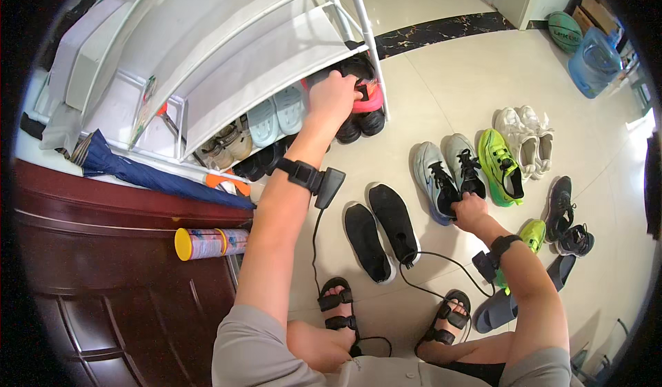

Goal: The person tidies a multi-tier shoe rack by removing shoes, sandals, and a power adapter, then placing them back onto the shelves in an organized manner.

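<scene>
My left hand (335,97) reaches into the right end of the shoe rack's lower shelf, fingers curled beside pink-and-black footwear (368,102). Whether it grips anything there is hidden. Black shoes (357,67) lie just past the knuckles, and another black pair (360,126) stands below. On the floor, my right hand (471,212) holds the heel ends of a pair of grey running shoes (432,167) with black laces. A neon green running shoe (497,164) is right beside this pair. Black slip-on shoes (391,216) lie nearer to me, left of the right hand.
The white shoe rack (258,66) also bears pale blue clogs (276,112) and beige shoes (227,146). White sneakers (522,138), dark sneakers (561,208), another green shoe (532,234) and slate slides (496,312) stand rightward. A blue umbrella (150,172) lies along the dark red door (114,294). Cables trail from both wrists.
</scene>
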Demonstrator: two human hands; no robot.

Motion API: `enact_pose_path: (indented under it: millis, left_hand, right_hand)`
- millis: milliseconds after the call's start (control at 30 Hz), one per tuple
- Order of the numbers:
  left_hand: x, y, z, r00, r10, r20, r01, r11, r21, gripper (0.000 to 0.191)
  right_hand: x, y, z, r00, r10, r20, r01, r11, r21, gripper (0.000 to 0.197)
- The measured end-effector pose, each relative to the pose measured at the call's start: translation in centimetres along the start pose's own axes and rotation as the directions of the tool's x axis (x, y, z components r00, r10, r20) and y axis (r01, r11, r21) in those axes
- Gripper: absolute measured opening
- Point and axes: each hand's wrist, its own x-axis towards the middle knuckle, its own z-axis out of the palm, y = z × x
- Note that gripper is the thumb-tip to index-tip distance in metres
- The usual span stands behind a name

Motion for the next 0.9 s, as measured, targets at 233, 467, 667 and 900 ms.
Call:
enact_pose_path:
  millis: [233, 467, 667, 900]
  left_hand:
    - [1.9, -3.3, 2.2, 0.992, -0.126, 0.03, 0.129, 0.985, -0.114, 0.035]
    - [2.6, -1.5, 2.9, 0.956, -0.289, 0.045, 0.292, 0.954, -0.064, 0.037]
    - [0.7, -0.6, 3.5, 0.963, -0.268, -0.028, 0.259, 0.949, -0.179, 0.048]
    - [-9.7, 1.1, 6.6, 0.998, 0.06, -0.009, -0.06, 0.962, -0.265, 0.055]
  right_hand:
    - [0.2, -0.1, 0.4, 0.999, -0.048, 0.01, 0.049, 0.998, -0.041, 0.033]
    - [0.4, -0.1, 0.7, 0.999, -0.013, -0.033, 0.012, 1.0, -0.008, 0.028]
    - [0.1, 0.2, 0.9, 0.996, -0.009, -0.085, 0.011, 1.0, 0.021, 0.027]
    - [0.5, 0.2, 1.1, 0.99, -0.044, -0.133, 0.043, 0.999, -0.012, 0.029]
